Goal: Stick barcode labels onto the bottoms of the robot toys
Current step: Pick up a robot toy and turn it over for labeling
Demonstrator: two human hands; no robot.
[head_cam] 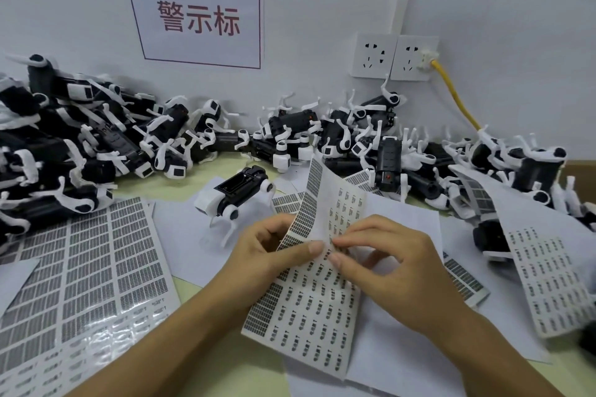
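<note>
Barcode labels sat in rows on a bent label sheet (pixel 309 300) that the person held up over the table (pixel 154 185), right in front of them. The left hand (pixel 274 255) pinched the sheet, with the thumb on top and the other fingers curled behind the fold. The right hand (pixel 387 264) was curled too, and its thumb and first finger pinched at one tiny label near the fold, as if to peel it off. I could not tell if the label had come loose yet. Both arms reached in from the bottom, with the wrists close together. One robot toy (pixel 237 195) lay by itself on its back just beyond the hands, bottom side up, not touched by either hand. A big pile of robot toys (pixel 80 138) sat along the wall, and another pile (pixel 371 138) sat under the wall sockets (pixel 395 56). More label sheets (pixel 87 267) lay flat on the left. I thought the little label could tear, curl up, or stick to a finger if it was pulled too fast. It could also go on crooked, because the toy was loose and could slide.
</note>
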